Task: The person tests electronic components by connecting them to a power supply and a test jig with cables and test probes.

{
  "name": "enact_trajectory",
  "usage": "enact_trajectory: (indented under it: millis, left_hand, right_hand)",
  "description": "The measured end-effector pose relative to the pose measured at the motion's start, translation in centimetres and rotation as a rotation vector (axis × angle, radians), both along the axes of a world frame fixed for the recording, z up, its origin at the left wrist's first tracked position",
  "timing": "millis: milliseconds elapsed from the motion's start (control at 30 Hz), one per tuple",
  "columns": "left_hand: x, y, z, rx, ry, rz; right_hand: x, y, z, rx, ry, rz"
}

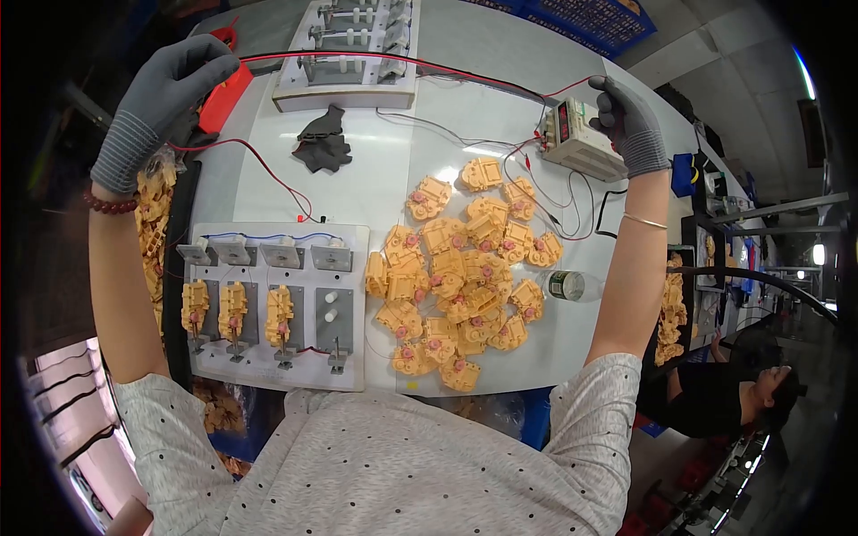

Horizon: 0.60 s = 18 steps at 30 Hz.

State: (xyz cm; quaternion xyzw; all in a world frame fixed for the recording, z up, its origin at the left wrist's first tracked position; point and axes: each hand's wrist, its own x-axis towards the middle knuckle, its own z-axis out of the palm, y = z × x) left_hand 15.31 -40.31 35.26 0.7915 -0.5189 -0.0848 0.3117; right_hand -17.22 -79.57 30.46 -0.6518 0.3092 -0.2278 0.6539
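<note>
Both my hands wear grey gloves and are raised wide apart at the far side of the table. My left hand (174, 94) is closed, with thumb and index finger pinching the end of a red and black cable (393, 61). Red-handled things (223, 100) lie close beside that hand. The cable runs across to the right, where my right hand (626, 116) has curled fingers holding a thin red wire (572, 87). Below the right hand stands a small power supply (581, 138) with a lit display. What else the curled fingers cover is hidden.
A white test fixture (210, 362) at near left carries three yellow plastic housings (279, 313). More yellow housings (465, 281) are heaped mid-table, beside a clear bottle (572, 286). A second fixture (344, 94) and a black glove (323, 141) lie farther off. A person (728, 393) is at right.
</note>
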Motion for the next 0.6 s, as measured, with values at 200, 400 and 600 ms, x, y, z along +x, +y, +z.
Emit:
enact_trajectory:
  millis: [200, 400, 600]
  left_hand:
    - [4.9, -0.2, -5.6, 0.022, -0.105, 0.182]
    - [5.8, -0.3, -10.1, 0.219, -0.210, 0.400]
    - [10.1, 1.8, -17.5, 0.510, -0.164, 0.397]
  right_hand:
    - [0.9, 1.9, 1.8, -0.394, 0.441, 0.109]
    - [1.7, 5.6, 1.3, -1.734, 1.000, -0.119]
    - [1.1, 5.6, 2.1, -2.111, 0.999, -0.339]
